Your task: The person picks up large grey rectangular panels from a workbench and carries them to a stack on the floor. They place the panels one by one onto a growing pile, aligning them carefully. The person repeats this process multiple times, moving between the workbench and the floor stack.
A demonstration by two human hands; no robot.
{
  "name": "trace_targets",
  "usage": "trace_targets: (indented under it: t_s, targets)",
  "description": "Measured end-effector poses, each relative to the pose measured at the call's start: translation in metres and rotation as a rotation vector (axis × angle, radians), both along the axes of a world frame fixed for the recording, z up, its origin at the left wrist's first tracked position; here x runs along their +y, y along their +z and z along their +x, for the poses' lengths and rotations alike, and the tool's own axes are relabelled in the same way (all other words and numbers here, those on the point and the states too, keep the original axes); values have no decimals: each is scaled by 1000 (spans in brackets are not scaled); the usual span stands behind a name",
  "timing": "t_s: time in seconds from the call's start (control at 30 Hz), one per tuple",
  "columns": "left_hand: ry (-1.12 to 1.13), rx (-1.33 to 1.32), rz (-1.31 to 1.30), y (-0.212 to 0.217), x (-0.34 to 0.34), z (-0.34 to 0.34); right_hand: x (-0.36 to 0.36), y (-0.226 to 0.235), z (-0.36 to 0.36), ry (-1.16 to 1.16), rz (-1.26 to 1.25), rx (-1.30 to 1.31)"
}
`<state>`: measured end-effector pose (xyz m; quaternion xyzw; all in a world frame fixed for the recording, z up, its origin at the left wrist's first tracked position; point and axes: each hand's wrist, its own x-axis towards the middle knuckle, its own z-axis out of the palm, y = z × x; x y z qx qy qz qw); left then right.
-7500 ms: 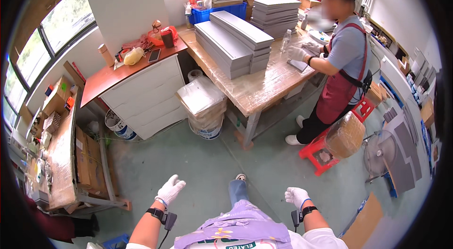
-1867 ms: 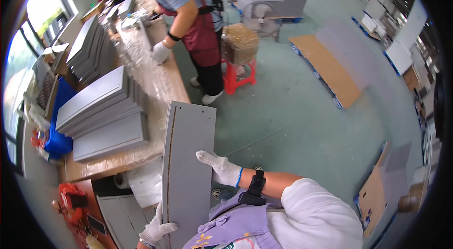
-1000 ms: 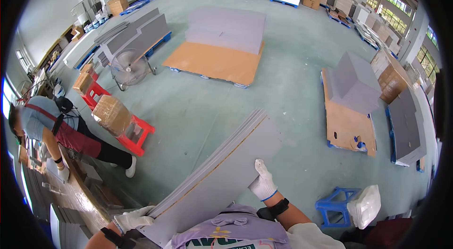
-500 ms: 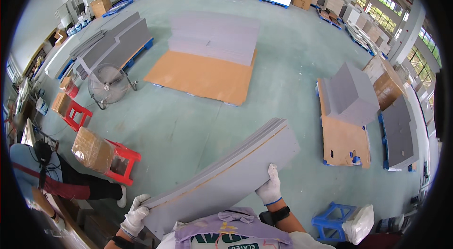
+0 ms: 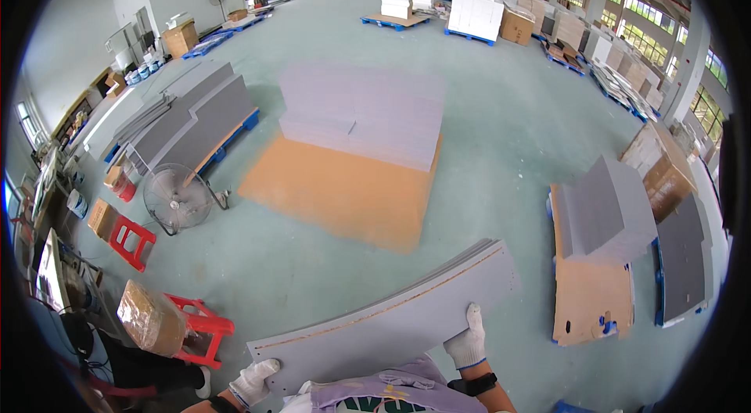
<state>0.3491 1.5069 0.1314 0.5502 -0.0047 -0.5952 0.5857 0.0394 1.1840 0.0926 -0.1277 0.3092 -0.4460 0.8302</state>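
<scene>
A small stack of long grey boards (image 5: pixel 383 315) is held in front of my body, slanting up toward the right. A thin brown strip runs along the upper edge of the nearest board. My left hand (image 5: pixel 254 382), in a white knit glove, is closed on the boards' lower left end. Under their right part, my right hand (image 5: pixel 467 342) grips the lower edge, also gloved. Ahead on the floor, a broad pile of grey boards (image 5: pixel 360 135) rests on a brown cardboard sheet (image 5: pixel 332 202); that area looks slightly blurred.
To the left are a floor fan (image 5: pixel 178 198), red stools (image 5: pixel 207 327) with boxes, and grey boards (image 5: pixel 199 120) on a blue pallet. A person (image 5: pixel 149 366) is at the lower left. More grey panels (image 5: pixel 614 210) stand on a cardboard-covered pallet at the right.
The room ahead sits lower in the view now. The held boards have swung to a flatter slant and lower in view, with both hands still gripping them.
</scene>
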Motion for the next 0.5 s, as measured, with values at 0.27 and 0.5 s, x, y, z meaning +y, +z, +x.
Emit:
trace_targets:
  t_s: [0.27, 0.5]
  targets:
    - [76, -33, 50, 19, -187, 37, -199, 10, 50, 151, -31, 8]
    - [90, -58, 60, 10, -330, 109, -337, -11, 125, 239, -96, -62]
